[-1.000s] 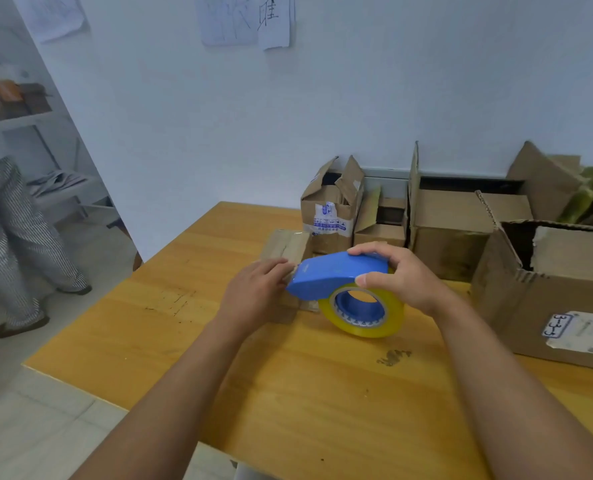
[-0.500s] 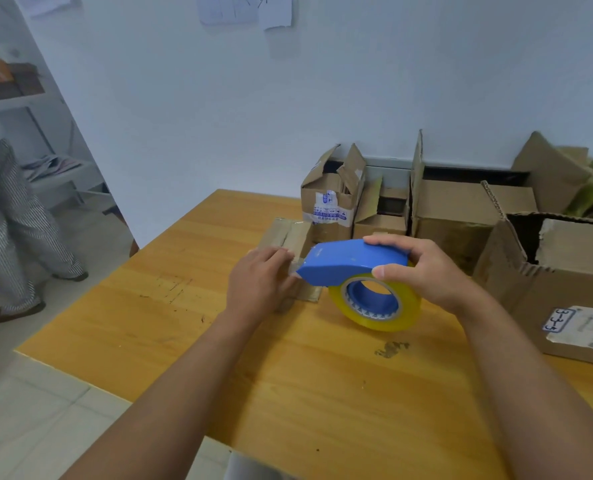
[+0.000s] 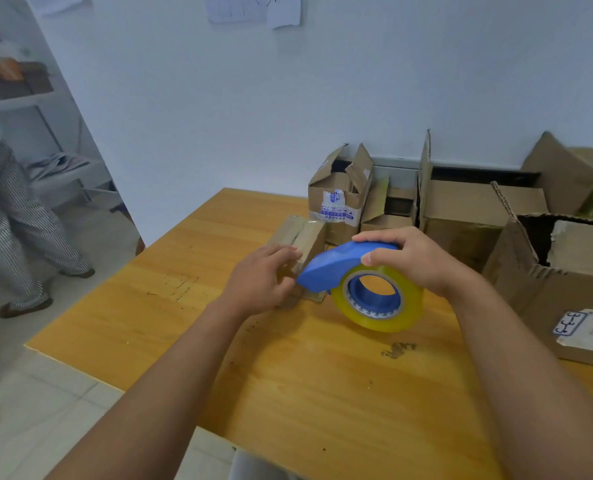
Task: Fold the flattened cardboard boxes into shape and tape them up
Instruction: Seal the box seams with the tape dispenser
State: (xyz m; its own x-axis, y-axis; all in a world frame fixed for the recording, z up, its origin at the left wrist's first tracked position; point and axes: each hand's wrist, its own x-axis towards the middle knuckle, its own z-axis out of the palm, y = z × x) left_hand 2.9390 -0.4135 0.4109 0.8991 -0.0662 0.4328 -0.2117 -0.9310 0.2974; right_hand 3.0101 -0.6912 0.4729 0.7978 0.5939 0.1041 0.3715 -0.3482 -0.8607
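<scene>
A: Where do we stand with the small box (image 3: pixel 300 237)?

B: It sits on the table (image 3: pixel 323 393) straight ahead of us, near the middle of the far half, with its long axis running away from us toward the wall. The seam between its two top flaps runs the same way, and a bit of clear tape shows at its far end.

A: And our hands?

B: Our left hand (image 3: pixel 260 278) lies on the near end of the box, fingers fairly straight and pressing down on the top; we cannot tell whether the thumb hooks round the side. Our right hand (image 3: pixel 413 261) has its fingers curled over the blue tape dispenser (image 3: pixel 336 265), thumb on the near face, with the yellow roll (image 3: pixel 378 299) hanging below.

A: Which way does the box lie from the dispenser?

B: Just to the left of it. The blue nose points left and touches, or nearly touches, the near end of the box beside our left fingers (image 3: pixel 284 252).

A: So what does the next move turn on?

B: We judge that the tape should follow the seam, away from us, so the right hand does the pulling and the left holds the box in place.

A: Any risk?

B: The box looks light; it could slide if the left hand lets up.
</scene>
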